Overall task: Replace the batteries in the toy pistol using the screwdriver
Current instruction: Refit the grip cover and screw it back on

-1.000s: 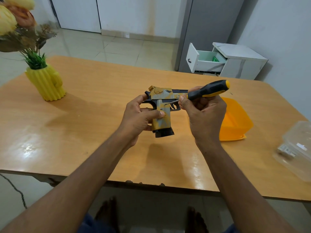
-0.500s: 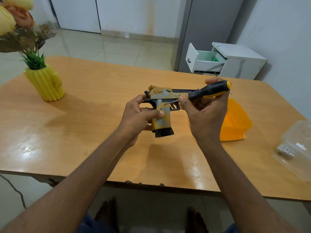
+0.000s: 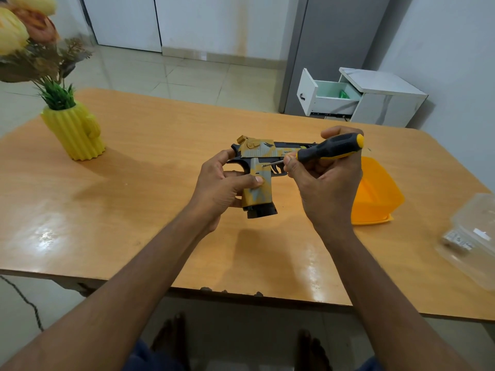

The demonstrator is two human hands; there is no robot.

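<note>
Above the near half of the wooden table [image 3: 134, 236], the toy pistol [image 3: 258, 178] is gripped by the left hand [image 3: 222, 188], thumb pressed across its grip. The screwdriver [image 3: 321, 151] is pinched by the right hand [image 3: 324, 188], tip set against the grip. Just behind, an orange container [image 3: 375, 194] is seen; farther left, a yellow vase [image 3: 75, 129].

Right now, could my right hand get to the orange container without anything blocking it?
Probably yes. The orange container sits just right of the right hand with bare table between, but that hand grips the screwdriver.
</note>
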